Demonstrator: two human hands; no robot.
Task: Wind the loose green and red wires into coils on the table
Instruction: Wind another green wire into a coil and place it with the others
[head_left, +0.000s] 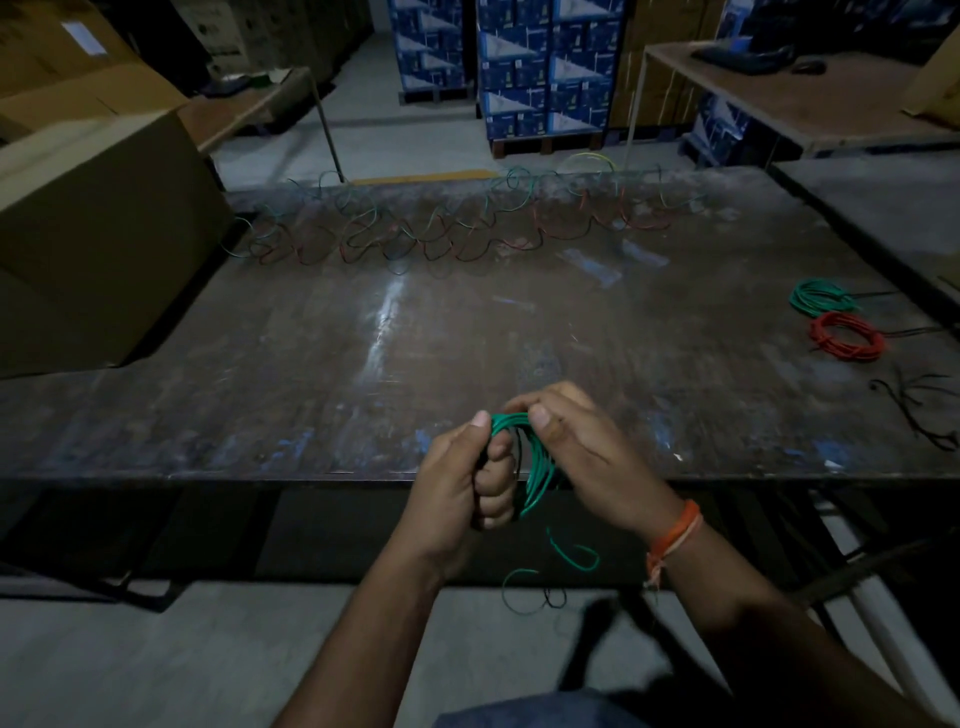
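**Green coil nearly wound, but that loose tail worries me**

Going left to right. The big cardboard box (98, 234) sits on the left end of the worktop (363, 338), flaps shut as far as I can see, so no idea what's in it. Behind it there are more cartons stacked, also shut. No open containers anywhere that I can spot, so nothing to report inside anything.

Across the far edge lies the tangle of loose wires (441, 223), green and red mixed with some darker strands, all looped over each other. I reckon pulling one out fast will drag the neighbours along or knot them.

At the near edge, the left hand (462, 483) is curled tight around the green coil (530, 467), thumb on top. The right hand (576, 457) pinches the same bundle from the other side, fingers wrapped over the top of the loops. The coil hangs right over the worktop's edge, not resting on it.

The risk: the free green tail (571, 558) dangles below the hands over the floor, curly and springy. If either grip loosens, the loops probably spring open and the winding is lost, or the tail snags.

Far right, a finished green coil (821, 301) and a red coil (847, 338) lie just beside each other, with some black wire (919, 410) nearby.
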